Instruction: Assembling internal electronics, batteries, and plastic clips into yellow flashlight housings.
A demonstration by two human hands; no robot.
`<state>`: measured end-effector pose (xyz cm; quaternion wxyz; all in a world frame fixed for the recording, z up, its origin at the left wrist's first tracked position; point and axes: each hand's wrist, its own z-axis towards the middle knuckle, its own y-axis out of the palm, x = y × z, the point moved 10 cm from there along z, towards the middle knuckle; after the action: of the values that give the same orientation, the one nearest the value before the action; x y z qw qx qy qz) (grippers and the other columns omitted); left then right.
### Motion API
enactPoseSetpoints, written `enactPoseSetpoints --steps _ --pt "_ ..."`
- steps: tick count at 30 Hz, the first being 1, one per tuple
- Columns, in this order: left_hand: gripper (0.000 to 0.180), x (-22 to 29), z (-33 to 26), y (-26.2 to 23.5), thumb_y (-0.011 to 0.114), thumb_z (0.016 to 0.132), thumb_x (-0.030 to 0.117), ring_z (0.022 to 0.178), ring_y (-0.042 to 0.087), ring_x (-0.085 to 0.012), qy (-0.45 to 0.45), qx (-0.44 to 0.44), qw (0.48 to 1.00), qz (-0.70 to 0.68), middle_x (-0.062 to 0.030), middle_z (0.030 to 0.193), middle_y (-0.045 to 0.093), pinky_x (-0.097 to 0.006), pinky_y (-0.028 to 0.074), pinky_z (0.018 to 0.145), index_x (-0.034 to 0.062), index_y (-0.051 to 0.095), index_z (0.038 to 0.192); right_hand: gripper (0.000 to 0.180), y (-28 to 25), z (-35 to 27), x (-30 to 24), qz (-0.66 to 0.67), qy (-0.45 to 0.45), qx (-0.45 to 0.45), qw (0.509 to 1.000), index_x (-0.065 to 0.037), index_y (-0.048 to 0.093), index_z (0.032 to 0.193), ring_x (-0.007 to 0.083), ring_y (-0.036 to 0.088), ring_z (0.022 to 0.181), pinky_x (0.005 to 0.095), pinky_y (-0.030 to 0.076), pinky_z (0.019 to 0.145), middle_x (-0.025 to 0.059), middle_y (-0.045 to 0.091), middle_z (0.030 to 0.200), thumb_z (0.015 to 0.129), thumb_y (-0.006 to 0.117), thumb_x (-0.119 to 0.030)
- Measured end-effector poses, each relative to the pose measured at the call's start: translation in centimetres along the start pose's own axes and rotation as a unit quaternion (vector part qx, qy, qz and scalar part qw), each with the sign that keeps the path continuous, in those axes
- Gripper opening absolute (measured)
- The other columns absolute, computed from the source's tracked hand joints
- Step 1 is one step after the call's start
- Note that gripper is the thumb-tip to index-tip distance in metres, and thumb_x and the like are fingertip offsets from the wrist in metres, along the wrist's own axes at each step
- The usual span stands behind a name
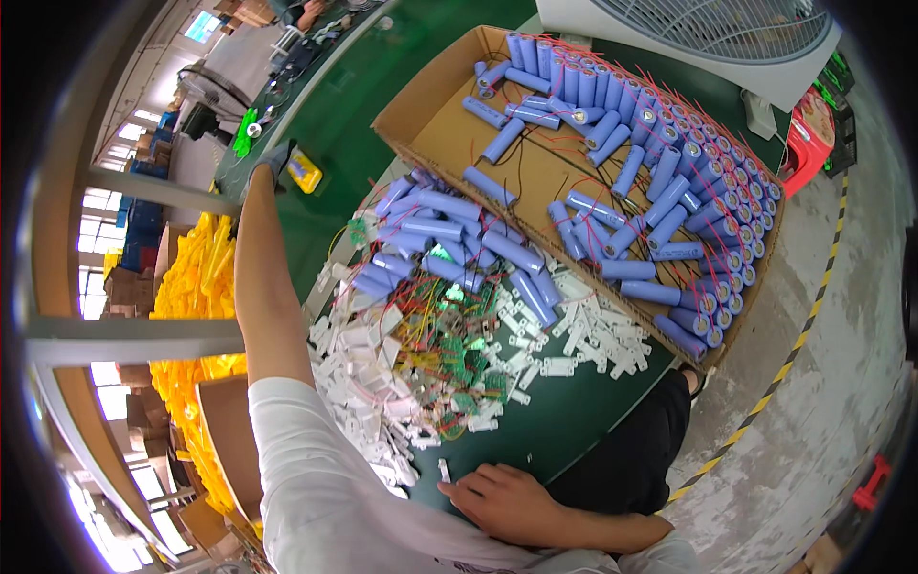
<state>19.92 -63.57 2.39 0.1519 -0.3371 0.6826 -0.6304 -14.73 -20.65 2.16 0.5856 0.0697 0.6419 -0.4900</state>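
My left hand [270, 161] is stretched far across the green table [564, 421]. It looks gloved and sits right by a small yellow object [304, 172]; its grip is hidden. Close to me, my right hand [505, 501] rests on the table, fingers loosely spread and holding nothing, beside a small white plastic piece [443, 470]. Between the hands lie a pile of blue cylindrical battery cells [449, 251] with red wires, small green circuit boards [459, 365] and a spread of white plastic pieces [368, 383].
A shallow cardboard box [430, 124] holds several more blue cells, some in rows. A white fan [708, 33] stands behind it, with a red stool [808, 134] nearby. Yellow parts [196, 287] are heaped at the left. The concrete floor has yellow-black tape [784, 368].
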Motion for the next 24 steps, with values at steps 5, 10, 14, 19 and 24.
enactPoseSetpoints --steps 5,10,14,19,24 --pt "0.078 -0.4 0.4 -11.7 0.052 0.077 0.061 0.116 0.055 -0.0348 0.071 0.177 0.98 0.051 -0.0235 0.127 0.054 -0.042 0.044 0.096 0.0005 0.053 0.127 0.022 0.5 -0.3 -2.9 0.025 -0.058 0.01 0.998 -0.009 0.063 0.106 0.0205 0.057 0.077 0.0314 0.048 0.069 0.0017 0.06 0.082 0.085 0.061 -0.017" --pt "0.048 9.2 -15.4 -5.4 0.062 0.081 0.041 0.098 0.062 -0.0283 0.458 -0.115 0.879 0.067 -0.017 0.109 0.065 -0.038 0.047 0.089 0.0053 0.062 0.113 0.021 0.4 -0.6 -2.7 0.064 -0.06 0.028 0.996 -0.009 0.064 0.105 0.0234 0.059 0.078 0.0352 0.049 0.071 0.0046 0.063 0.083 0.086 0.061 -0.017" --pt "0.057 6.0 -19.5 3.0 0.065 0.084 0.035 0.108 0.055 -0.022 0.427 -0.287 0.856 0.044 -0.0132 0.123 0.058 -0.033 0.042 0.095 0.0035 0.049 0.129 0.02 0.2 -0.9 -2.6 0.1 -0.041 0.041 0.993 -0.01 0.064 0.104 0.025 0.061 0.077 0.0366 0.049 0.07 0.0069 0.065 0.083 0.086 0.06 -0.017" --pt "0.051 4.0 -20.6 2.5 0.067 0.082 0.035 0.096 0.057 -0.022 0.409 -0.187 0.893 0.021 -0.0118 0.111 0.062 -0.032 0.045 0.089 0.004 0.054 0.121 0.016 -1.3 -1.2 -2.5 0.114 -0.053 0.117 0.985 -0.009 0.065 0.099 0.0251 0.062 0.071 0.0371 0.049 0.063 0.0079 0.065 0.076 0.085 0.062 -0.016" --pt "0.041 4.9 -24.2 -0.3 0.068 0.079 0.036 0.088 0.061 -0.0254 0.442 -0.056 0.894 0.048 -0.0151 0.098 0.066 -0.036 0.047 0.08 0.0023 0.064 0.103 0.014 -1.6 -1.2 -1.7 0.1 -0.028 0.128 0.986 -0.009 0.066 0.097 0.0246 0.062 0.067 0.0364 0.049 0.061 0.0084 0.064 0.074 0.085 0.062 -0.015"
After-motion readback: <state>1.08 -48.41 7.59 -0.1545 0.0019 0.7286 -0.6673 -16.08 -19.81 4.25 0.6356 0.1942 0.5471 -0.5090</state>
